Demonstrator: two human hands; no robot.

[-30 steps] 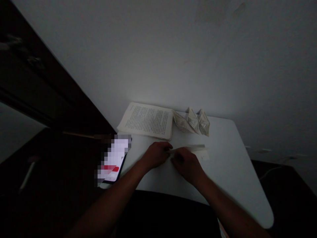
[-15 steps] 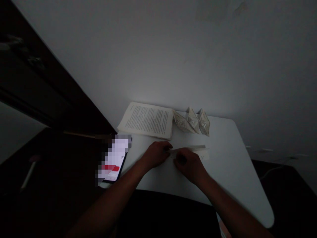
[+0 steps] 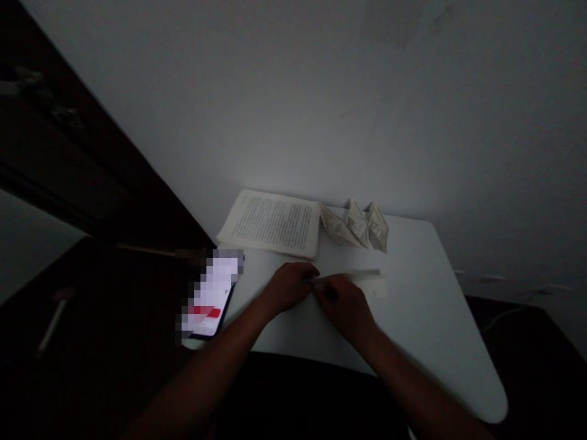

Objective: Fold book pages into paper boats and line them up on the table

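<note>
Paper (image 3: 376, 287), creased lengthwise with a narrow flap along its far side, lies in front of me on the white table (image 3: 435, 342). Taking it as my clock centre, with the wall (image 3: 298, 110) at twelve, my left hand (image 3: 293, 284) comes in from nine, fingers nearly closed and touching the left end. My right hand (image 3: 346, 305) curls over the near side, thumb and fingers drawn in close against it. In this gloom I cannot tell whether either set of fingers pinches or only presses, and my right knuckles hide the middle of what I'm working on.

Close by at twelve, three folded paper shapes (image 3: 356, 223) stand in a row; the leftmost sits right at the edge of a book (image 3: 275, 221), which lies at ten and shows a printed page. Out at nine a phone (image 3: 213, 293) glows, its screen partly blurred, with my left forearm passing just beside its near corner. Far off at ten is a dark door (image 3: 92, 146); beyond the table near three, a pale cable (image 3: 504, 315) trails.
</note>
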